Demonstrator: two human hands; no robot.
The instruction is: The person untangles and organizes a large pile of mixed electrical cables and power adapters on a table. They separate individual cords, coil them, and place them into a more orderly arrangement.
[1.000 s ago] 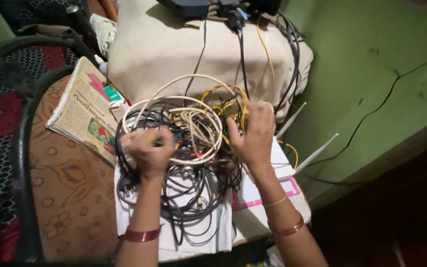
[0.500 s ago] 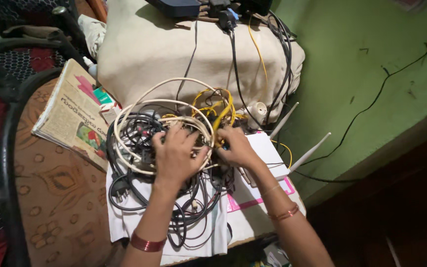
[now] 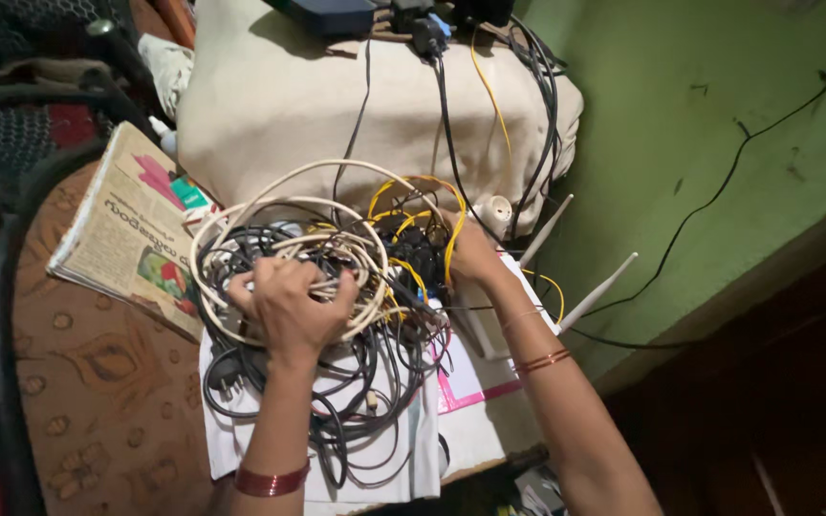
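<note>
Gripping white cords [image 3: 279, 244] with our clenched left hand [image 3: 289, 306], our right hand [image 3: 470, 253] grasping yellow wire [image 3: 432, 205], the big wire pile [image 3: 356, 363] on white paper [image 3: 403, 459], newspaper [image 3: 136, 234] beside it

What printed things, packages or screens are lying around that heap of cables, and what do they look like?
Folded newspaper: left of the cable tangle gripped by the left hand; buff pages with pink, green and red pictures.
White sheets with a pink border: under the cables, beside the right hand's wrist.
Small green and white packet: on the newspaper's upper edge; rectangular, partly hidden.
Dark blue box: on the cream cloth; no lit screen visible.
</note>
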